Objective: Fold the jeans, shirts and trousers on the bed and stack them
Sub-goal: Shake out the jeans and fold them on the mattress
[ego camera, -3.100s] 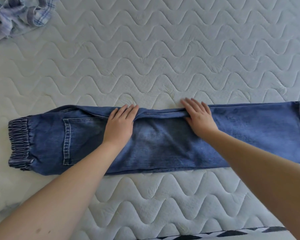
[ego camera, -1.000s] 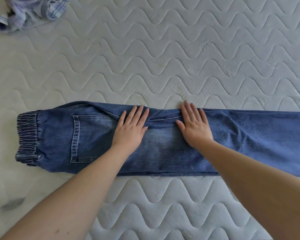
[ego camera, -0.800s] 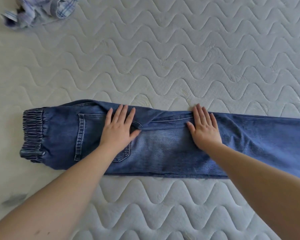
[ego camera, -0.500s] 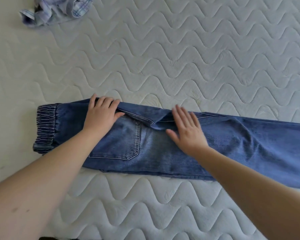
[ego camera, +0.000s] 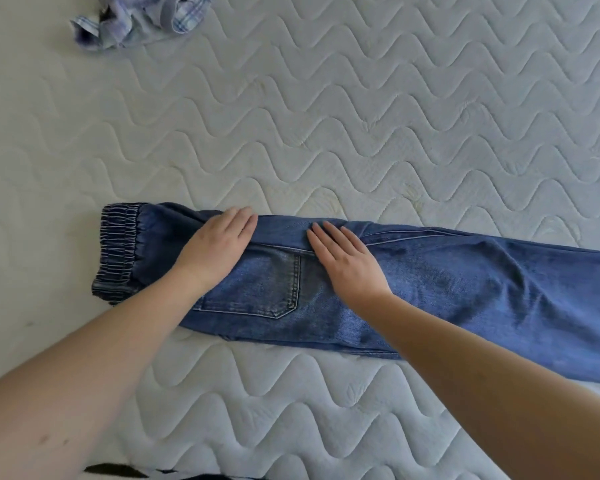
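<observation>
**Inspector:** Your jeans point(ego camera: 430, 289) lie lengthwise across the bed point(ego camera: 361, 116), folded leg over leg, the elastic waistband point(ego camera: 118, 251) at the left end and the legs running off the right edge of view. The back pocket point(ego camera: 257, 285) faces up, between your two hands.

**Operator:** And my hands?

**Inspector:** Your left hand point(ego camera: 219, 247) rests flat on the denim just right of the waistband, fingers straight and close together, tips reaching the far folded edge. Nothing is gripped. Your right hand point(ego camera: 347, 265) lies flat on the seat area just right of the pocket, fingers straight and slightly spread, pointing toward the far edge. It presses on the cloth and clasps nothing.

**Operator:** Anything else on the bed?

**Inspector:** One crumpled plaid shirt point(ego camera: 136, 19), blue and white, sits at the far left corner of view, well apart from the jeans and unfolded. A dark patterned strip point(ego camera: 125, 471) shows at the near edge; I cannot tell what it is.
</observation>
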Action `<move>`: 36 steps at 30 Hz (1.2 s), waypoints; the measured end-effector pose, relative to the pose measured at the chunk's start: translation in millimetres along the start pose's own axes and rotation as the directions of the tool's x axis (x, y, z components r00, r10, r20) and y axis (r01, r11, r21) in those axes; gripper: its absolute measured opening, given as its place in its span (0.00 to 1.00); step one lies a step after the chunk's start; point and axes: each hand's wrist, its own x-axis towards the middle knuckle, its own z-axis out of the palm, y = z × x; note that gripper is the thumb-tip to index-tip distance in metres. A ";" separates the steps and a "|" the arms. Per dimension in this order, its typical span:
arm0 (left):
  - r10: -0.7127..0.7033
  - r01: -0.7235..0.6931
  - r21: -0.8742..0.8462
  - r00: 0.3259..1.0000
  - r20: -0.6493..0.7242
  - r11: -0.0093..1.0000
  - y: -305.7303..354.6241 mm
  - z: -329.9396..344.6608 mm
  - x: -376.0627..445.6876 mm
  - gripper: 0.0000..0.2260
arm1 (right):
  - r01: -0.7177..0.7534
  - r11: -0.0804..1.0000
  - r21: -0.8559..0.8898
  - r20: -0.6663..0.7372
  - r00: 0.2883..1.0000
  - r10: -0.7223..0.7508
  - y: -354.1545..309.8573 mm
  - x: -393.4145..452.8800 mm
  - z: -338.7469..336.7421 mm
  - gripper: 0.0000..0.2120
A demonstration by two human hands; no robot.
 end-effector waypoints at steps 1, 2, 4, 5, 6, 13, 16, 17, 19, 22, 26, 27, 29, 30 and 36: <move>-0.011 0.011 0.008 0.999 0.030 1.000 1.3 5.4 -5.2 0.23 | -0.013 1.000 -0.005 0.022 1.000 0.013 -1.3 -0.7 3.0 0.32; -0.039 0.038 0.009 0.996 0.076 0.999 1.8 10.8 -11.0 0.25 | -0.030 1.000 0.001 0.039 0.999 0.030 -2.5 -1.5 6.2 0.31; -0.102 0.104 -0.009 0.986 0.130 0.995 0.2 21.5 -21.5 0.26 | -0.078 0.996 0.032 0.043 0.996 0.077 -5.0 -2.8 11.9 0.29; -0.123 0.126 -0.016 0.984 0.131 0.992 -1.4 26.6 -25.6 0.26 | -0.094 0.994 0.047 0.046 0.995 0.092 -5.9 -2.7 14.2 0.29; -0.145 0.149 -0.015 0.980 0.136 0.989 -2.8 30.9 -29.1 0.26 | -0.101 0.994 0.051 0.057 0.994 0.098 -6.4 -2.5 16.6 0.31; -0.256 0.257 0.022 0.946 0.197 0.966 -1.2 41.4 -31.8 0.31 | -0.345 0.937 0.060 0.055 0.938 0.342 27.2 -26.2 26.4 0.35; -0.257 0.252 0.049 0.942 0.218 0.966 1.1 37.5 -31.3 0.28 | -0.479 0.876 0.060 0.066 0.878 0.475 57.7 -50.2 29.2 0.35; -0.254 0.247 0.058 0.941 0.222 0.967 2.4 35.4 -30.8 0.27 | -0.504 0.861 0.071 0.078 0.863 0.499 66.3 -56.6 29.8 0.35; -0.235 0.225 0.072 0.949 0.212 0.972 6.0 29.3 -28.5 0.24 | -0.516 0.852 0.091 0.094 0.856 0.509 77.6 -65.3 31.7 0.34; -0.076 0.056 0.102 0.975 0.210 0.993 15.4 19.5 -24.5 0.28 | -0.503 0.857 0.108 0.103 0.864 0.494 81.0 -66.7 32.8 0.34; 0.089 -0.083 -0.037 0.973 0.213 0.996 53.5 6.2 2.2 0.27 | -0.473 0.871 0.133 0.114 0.880 0.461 83.1 -68.7 28.6 0.33; 0.111 -0.097 -0.074 0.970 0.217 0.992 67.3 4.7 13.0 0.28 | -0.460 0.877 0.138 0.107 0.887 0.449 85.3 -71.0 26.8 0.32; 0.150 -0.122 -0.136 0.963 0.223 0.983 96.0 5.3 30.3 0.28 | -0.441 0.887 0.137 0.085 0.897 0.433 90.4 -80.4 24.8 0.32; 0.158 -0.124 -0.151 0.958 0.240 0.981 109.2 6.9 35.0 0.29 | -0.442 0.887 0.135 0.077 0.897 0.436 93.6 -88.0 24.9 0.32; 0.036 -0.028 -0.026 0.908 0.418 0.999 150.2 14.3 32.5 0.34 | -0.499 0.858 0.122 0.122 0.865 0.486 125.2 -148.4 28.4 0.32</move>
